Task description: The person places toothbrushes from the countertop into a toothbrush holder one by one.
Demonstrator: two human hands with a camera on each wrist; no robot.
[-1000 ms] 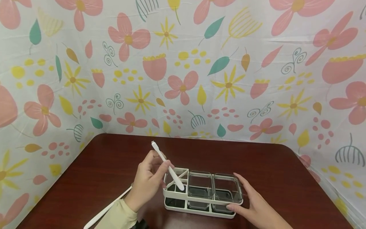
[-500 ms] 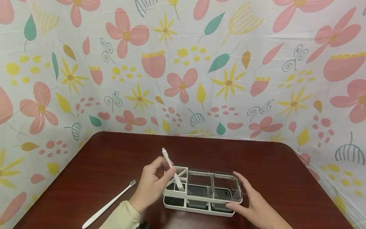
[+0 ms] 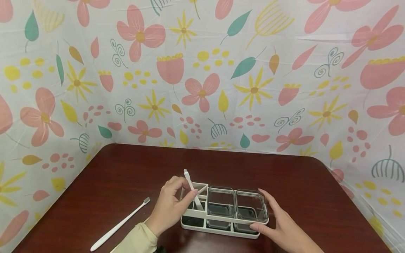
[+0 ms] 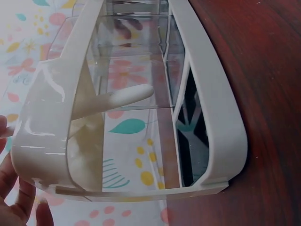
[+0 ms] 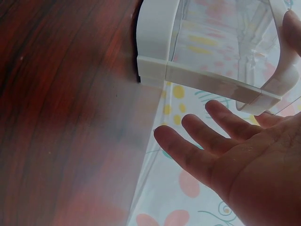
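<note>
My left hand (image 3: 172, 203) pinches a white toothbrush (image 3: 188, 178) between thumb and fingers, bristle head up. Its handle reaches down into the divided left section of a white toothbrush holder (image 3: 194, 213). In the left wrist view, the rounded handle end (image 4: 134, 95) shows inside the holder's frame, above the base. My right hand (image 3: 280, 221) grips the holder's right end, thumb at the front and index finger at the back. The right wrist view shows its other fingers (image 5: 188, 148) stretched out below the frame. Two clear cups (image 3: 221, 202) sit in the holder's middle and right slots.
Another white toothbrush (image 3: 118, 225) with a grey head lies slantwise on the dark red-brown table (image 3: 152, 161), left of my left forearm. A floral curtain (image 3: 202, 70) hangs behind the table and along its sides.
My left hand has moved right and lowered the toothbrush, whose handle end has gone down into the holder's left section. The right hand keeps its grip in place.
</note>
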